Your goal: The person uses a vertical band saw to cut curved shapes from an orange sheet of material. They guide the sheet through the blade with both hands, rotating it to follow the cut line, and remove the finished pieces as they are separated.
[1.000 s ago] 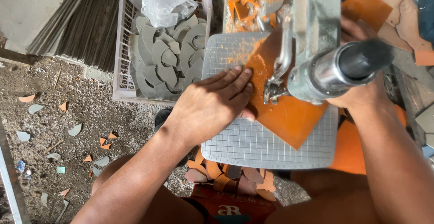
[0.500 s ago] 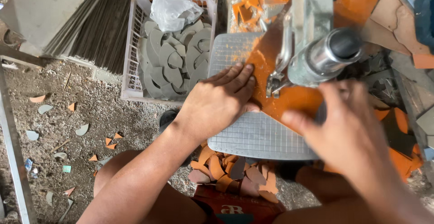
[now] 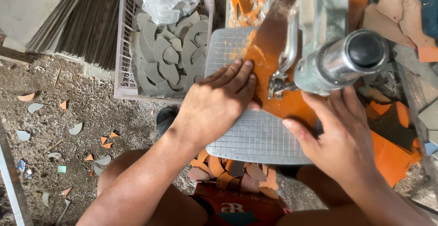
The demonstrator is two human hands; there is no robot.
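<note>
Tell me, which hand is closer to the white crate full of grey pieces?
Left. The left hand presses the orange sheet right beside the white crate; the right hand is farther off, under the metal handle.

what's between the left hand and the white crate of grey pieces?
Head view: only a strip of the gridded cutting plate separates the left hand from the white crate; the crate's wall butts against the plate's edge.

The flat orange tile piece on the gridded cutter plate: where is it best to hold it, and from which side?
Probably the flat orange tile piece is best held at its near edge, from above: it lies flat on the gridded cutter plate, so pressing suits it. The left hand presses it already; the right hand is beside the metal cutter head.
</note>
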